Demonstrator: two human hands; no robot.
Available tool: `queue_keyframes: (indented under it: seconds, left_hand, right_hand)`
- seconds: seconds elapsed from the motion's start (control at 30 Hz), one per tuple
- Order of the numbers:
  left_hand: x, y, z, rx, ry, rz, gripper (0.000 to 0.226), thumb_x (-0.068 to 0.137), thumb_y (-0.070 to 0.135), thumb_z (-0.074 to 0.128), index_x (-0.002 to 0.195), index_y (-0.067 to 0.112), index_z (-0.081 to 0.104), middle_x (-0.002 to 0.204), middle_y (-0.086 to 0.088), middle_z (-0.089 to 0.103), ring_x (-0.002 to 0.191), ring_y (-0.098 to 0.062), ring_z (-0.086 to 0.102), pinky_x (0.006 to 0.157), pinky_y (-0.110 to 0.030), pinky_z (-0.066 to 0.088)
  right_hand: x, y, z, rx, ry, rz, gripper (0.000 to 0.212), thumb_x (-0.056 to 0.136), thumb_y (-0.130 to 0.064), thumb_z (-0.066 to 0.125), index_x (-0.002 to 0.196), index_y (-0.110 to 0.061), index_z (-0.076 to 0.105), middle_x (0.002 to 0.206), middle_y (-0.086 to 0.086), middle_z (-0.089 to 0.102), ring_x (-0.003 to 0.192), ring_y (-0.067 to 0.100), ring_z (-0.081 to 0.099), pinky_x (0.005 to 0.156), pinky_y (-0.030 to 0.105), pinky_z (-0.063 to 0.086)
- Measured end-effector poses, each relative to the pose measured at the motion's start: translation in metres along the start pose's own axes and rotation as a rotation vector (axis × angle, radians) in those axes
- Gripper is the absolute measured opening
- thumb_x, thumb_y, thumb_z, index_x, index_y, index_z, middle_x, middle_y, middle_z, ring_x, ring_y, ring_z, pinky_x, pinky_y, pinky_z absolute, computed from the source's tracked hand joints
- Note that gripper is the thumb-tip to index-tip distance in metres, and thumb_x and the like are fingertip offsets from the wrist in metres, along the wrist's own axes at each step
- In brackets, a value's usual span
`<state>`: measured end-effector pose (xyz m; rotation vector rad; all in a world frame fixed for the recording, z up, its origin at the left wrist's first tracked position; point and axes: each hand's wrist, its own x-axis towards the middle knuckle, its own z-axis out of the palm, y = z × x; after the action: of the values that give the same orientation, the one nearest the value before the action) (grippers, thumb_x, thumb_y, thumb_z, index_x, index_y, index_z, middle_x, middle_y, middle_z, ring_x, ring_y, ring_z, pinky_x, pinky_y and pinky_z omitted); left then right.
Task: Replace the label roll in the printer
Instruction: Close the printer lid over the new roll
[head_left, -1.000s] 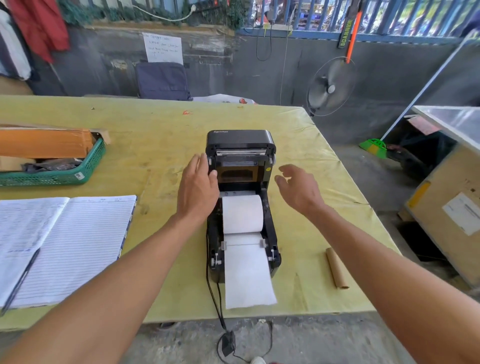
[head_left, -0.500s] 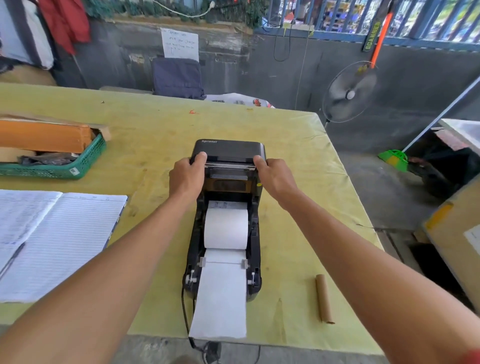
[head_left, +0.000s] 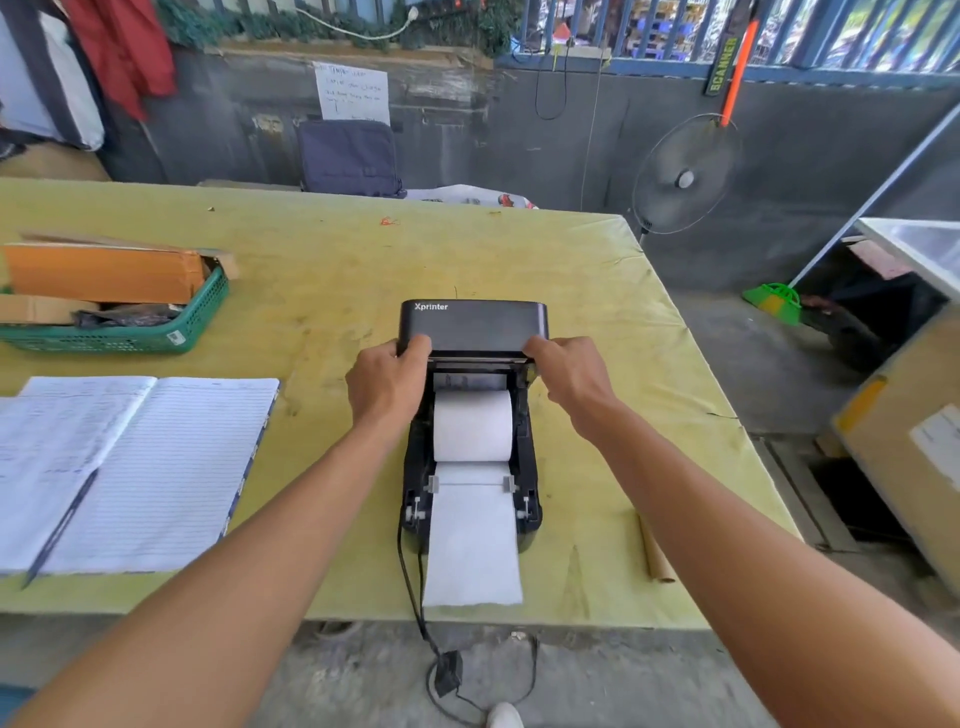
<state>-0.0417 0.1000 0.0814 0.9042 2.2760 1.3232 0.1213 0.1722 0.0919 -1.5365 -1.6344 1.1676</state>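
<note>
A black label printer (head_left: 527, 512) sits near the front edge of the yellow table (head_left: 337, 291). Its lid (head_left: 472, 325) is raised but tilted forward over the bay. A white label roll (head_left: 472, 426) lies in the bay, and its paper strip (head_left: 471, 545) runs out the front, past the table edge. My left hand (head_left: 387, 382) grips the lid's left front corner. My right hand (head_left: 569, 374) grips the right front corner. An empty brown cardboard core (head_left: 655, 553) lies on the table to the right of the printer.
An open lined notebook (head_left: 130, 467) with a pen (head_left: 60, 530) lies at the left. A green basket (head_left: 156, 332) with cardboard boxes stands behind it. The printer's cable (head_left: 410, 577) drops off the front edge to the floor. A fan (head_left: 685, 176) stands beyond the table's right corner.
Both hands went from beside the open printer onto the lid's front corners. The lid has swung down toward me, so its top now shows more.
</note>
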Motion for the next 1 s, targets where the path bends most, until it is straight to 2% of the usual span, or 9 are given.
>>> queue_keyframes:
  seconds: [0.1,0.27,0.37,0.47,0.5,0.6,0.67,0.87,1.0]
  left_hand:
    - [-0.024,-0.014,-0.008,0.035,-0.016,0.034,0.037,0.085,0.033,0.053,0.058,0.012,0.040,0.052,-0.001,0.039,0.050,-0.019,0.033,0.046,-0.030,0.022]
    - [-0.061,-0.037,-0.023,-0.001,-0.094,-0.065,0.055,0.092,0.046,0.048,0.053,0.011,0.032,0.054,-0.002,0.041,0.051,-0.020,0.035,0.048,-0.033,0.023]
    - [-0.073,-0.051,-0.023,0.005,-0.137,-0.124,0.060,0.096,0.054,0.040,0.055,0.009,0.037,0.061,-0.006,0.049,0.054,-0.022,0.041,0.050,-0.033,0.028]
    - [-0.080,-0.066,-0.021,0.066,-0.189,-0.178,0.059,0.098,0.052,0.035,0.062,0.007,0.046,0.068,-0.007,0.053,0.057,-0.022,0.045,0.050,-0.031,0.030]
    - [-0.082,-0.071,-0.020,0.084,-0.202,-0.187,0.057,0.099,0.049,0.035,0.063,0.007,0.048,0.068,-0.007,0.053,0.057,-0.022,0.046,0.051,-0.032,0.031]
    - [-0.083,-0.081,-0.019,0.114,-0.211,-0.201,0.051,0.099,0.040,0.039,0.065,0.005,0.050,0.068,-0.008,0.054,0.059,-0.023,0.047,0.056,-0.033,0.033]
    - [-0.083,-0.085,-0.018,0.131,-0.213,-0.205,0.049,0.098,0.036,0.042,0.060,0.006,0.049,0.067,-0.007,0.054,0.057,-0.021,0.047,0.051,-0.032,0.031]
    - [-0.078,-0.093,-0.020,0.165,-0.235,-0.151,0.052,0.096,0.031,0.049,0.051,0.010,0.036,0.055,-0.006,0.043,0.056,-0.024,0.041,0.052,-0.035,0.026]
    - [-0.070,-0.102,-0.021,0.185,-0.262,-0.145,0.051,0.091,0.029,0.060,0.052,0.014,0.030,0.052,-0.002,0.035,0.050,-0.021,0.033,0.050,-0.031,0.020]
  right_hand:
    - [-0.023,0.013,0.003,-0.044,0.025,0.012,0.035,0.081,-0.020,0.054,0.057,-0.016,0.028,0.053,-0.003,0.028,0.049,0.017,0.021,0.049,0.026,0.019]
    - [-0.068,0.037,0.012,-0.019,0.040,0.113,0.034,0.085,-0.033,0.060,0.065,-0.012,0.042,0.062,0.001,0.043,0.054,0.019,0.037,0.051,0.031,0.028]
    - [-0.087,0.047,0.016,0.068,-0.009,0.184,0.038,0.089,-0.045,0.060,0.075,-0.011,0.051,0.074,0.002,0.050,0.061,0.018,0.044,0.055,0.033,0.034]
    - [-0.096,0.063,0.021,0.127,-0.032,0.235,0.050,0.088,-0.057,0.057,0.097,-0.008,0.064,0.083,0.002,0.056,0.067,0.018,0.048,0.060,0.034,0.038]
    - [-0.097,0.067,0.023,0.122,-0.030,0.236,0.052,0.089,-0.057,0.055,0.099,-0.007,0.065,0.083,0.002,0.056,0.067,0.017,0.049,0.060,0.033,0.038]
    - [-0.097,0.079,0.027,0.064,-0.025,0.236,0.047,0.095,-0.052,0.048,0.081,-0.008,0.058,0.077,0.002,0.053,0.065,0.017,0.048,0.059,0.034,0.036]
    - [-0.096,0.087,0.028,0.023,-0.013,0.230,0.043,0.099,-0.043,0.044,0.069,-0.011,0.047,0.069,0.002,0.045,0.060,0.018,0.041,0.055,0.034,0.031]
    - [-0.090,0.098,0.028,-0.081,0.035,0.218,0.045,0.097,-0.032,0.047,0.058,-0.017,0.030,0.059,0.001,0.035,0.054,0.020,0.029,0.050,0.033,0.023]
    - [-0.085,0.107,0.027,-0.117,0.038,0.228,0.049,0.095,-0.031,0.053,0.055,-0.018,0.028,0.056,-0.001,0.033,0.052,0.020,0.026,0.051,0.033,0.021]
